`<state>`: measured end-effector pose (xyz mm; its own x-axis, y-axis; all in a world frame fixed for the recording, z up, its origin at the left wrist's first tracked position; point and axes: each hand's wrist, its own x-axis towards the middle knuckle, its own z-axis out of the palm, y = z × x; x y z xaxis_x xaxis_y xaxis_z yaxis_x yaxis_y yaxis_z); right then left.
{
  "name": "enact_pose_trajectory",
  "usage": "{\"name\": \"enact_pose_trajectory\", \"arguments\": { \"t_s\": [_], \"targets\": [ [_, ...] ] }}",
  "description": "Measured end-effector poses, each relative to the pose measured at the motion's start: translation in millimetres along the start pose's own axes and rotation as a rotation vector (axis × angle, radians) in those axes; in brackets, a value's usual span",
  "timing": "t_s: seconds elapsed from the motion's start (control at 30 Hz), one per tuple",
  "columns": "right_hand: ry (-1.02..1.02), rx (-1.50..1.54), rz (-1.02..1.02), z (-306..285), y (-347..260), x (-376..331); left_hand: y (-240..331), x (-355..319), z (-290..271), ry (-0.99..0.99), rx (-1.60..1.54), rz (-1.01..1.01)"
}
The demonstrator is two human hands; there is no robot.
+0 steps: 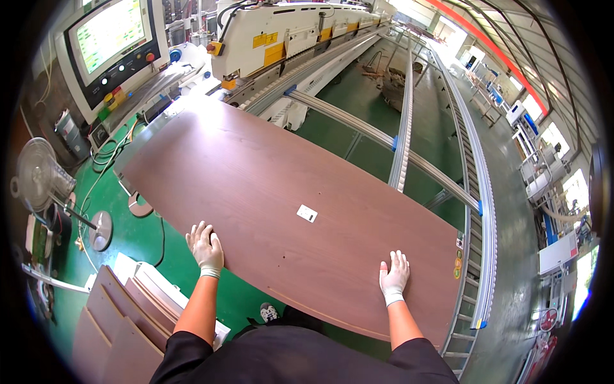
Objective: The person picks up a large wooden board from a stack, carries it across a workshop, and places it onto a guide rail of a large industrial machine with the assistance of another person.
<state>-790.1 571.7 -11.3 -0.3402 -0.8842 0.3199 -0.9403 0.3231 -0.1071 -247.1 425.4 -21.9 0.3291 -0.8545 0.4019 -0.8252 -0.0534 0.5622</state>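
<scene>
A long brown wood-grain panel [256, 173] lies flat in front of me, its far-left end by the machine. My left hand [206, 248], in a pale glove, rests at the panel's near edge with its fingers stretched forward. Farther right, my right hand [394, 276], gloved too, lies on the panel's top with fingers extended and thumb apart. Neither hand grips anything. Between them, a white label [307, 213] is on the panel's surface. Small round stickers [458, 264] sit by its right end. The undersides of both hands are hidden.
A long white edge-processing machine [288, 38] runs away at the back, with a control screen [112, 41] at its left. Metal roller rails [480, 224] stand at the right. Brown boards [121, 320] are stacked at my lower left, near a fan [39, 173] and loose cables.
</scene>
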Motion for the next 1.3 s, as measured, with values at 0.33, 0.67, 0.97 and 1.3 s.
{"name": "enact_pose_trajectory", "arguments": {
  "t_s": [0.33,0.67,0.97,1.3],
  "targets": [
    [0.001,0.007,0.017,-4,2,-2,6,0,3,-0.016,0.002,0.011],
    [0.144,0.004,-0.162,-13,-17,10,2,12,-7,0.124,-0.012,0.118],
    [-0.029,-0.006,-0.147,50,33,35,5,-8,-5,-0.154,0.141,-0.058],
    [-0.058,0.155,-0.671,56,-167,60,49,-58,-173,-0.295,-0.183,-0.327]
  ]
}}
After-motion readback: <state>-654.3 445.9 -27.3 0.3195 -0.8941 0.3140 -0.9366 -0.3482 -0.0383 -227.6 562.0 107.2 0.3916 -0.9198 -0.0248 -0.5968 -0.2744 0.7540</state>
